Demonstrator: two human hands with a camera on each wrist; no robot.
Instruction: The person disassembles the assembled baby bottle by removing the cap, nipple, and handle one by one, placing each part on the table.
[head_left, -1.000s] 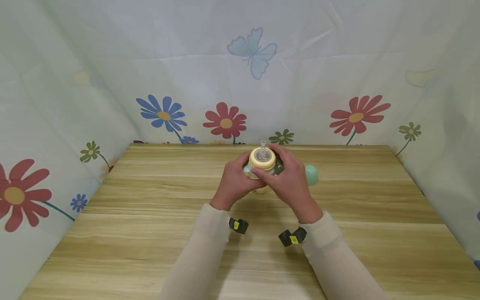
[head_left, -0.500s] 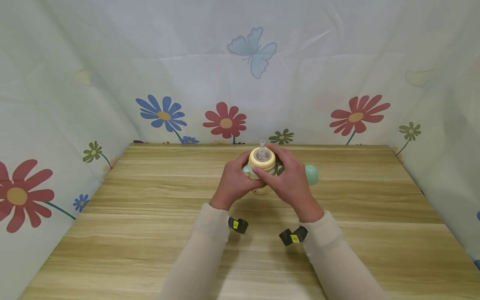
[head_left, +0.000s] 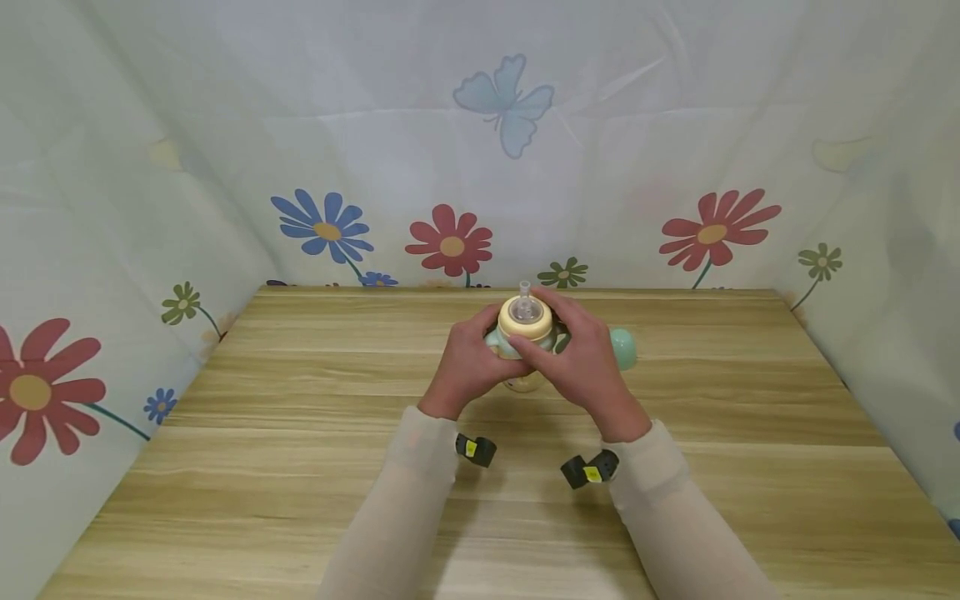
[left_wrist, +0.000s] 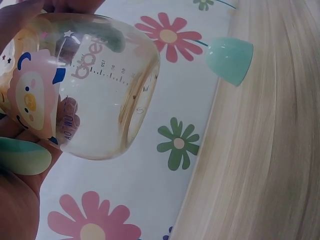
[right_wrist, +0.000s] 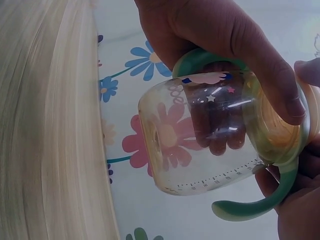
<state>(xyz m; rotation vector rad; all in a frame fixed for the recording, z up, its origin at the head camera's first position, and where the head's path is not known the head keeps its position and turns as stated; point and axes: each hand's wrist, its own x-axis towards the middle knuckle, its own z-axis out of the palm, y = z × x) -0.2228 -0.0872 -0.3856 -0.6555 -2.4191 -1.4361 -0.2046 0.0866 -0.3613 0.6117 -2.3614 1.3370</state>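
Observation:
A clear baby bottle (left_wrist: 107, 107) with a printed animal face and a measuring scale stands between both hands, raised above the table. It has a pale yellow collar (head_left: 527, 327), a transparent teat (head_left: 525, 305) pointing up, and green side handles (right_wrist: 255, 207). My left hand (head_left: 468, 358) grips the bottle, its thumb over the near side and its fingers behind, as the right wrist view shows. With thumb in front and forefinger behind, my right hand (head_left: 585, 358) grips around the collar. Its other fingers are partly hidden.
A mint green cap (head_left: 622, 349) sits on the wooden table (head_left: 712, 500), just right of the right hand. Behind the table's far edge hangs a flower-printed curtain (head_left: 615, 167), which also lines the sides. A black camera (head_left: 476, 450) sits at the left wrist.
My right hand and wrist have shifted very slightly to the right, with the thumb sliding a little along the collar. The bottle and left hand stay nearly in place.

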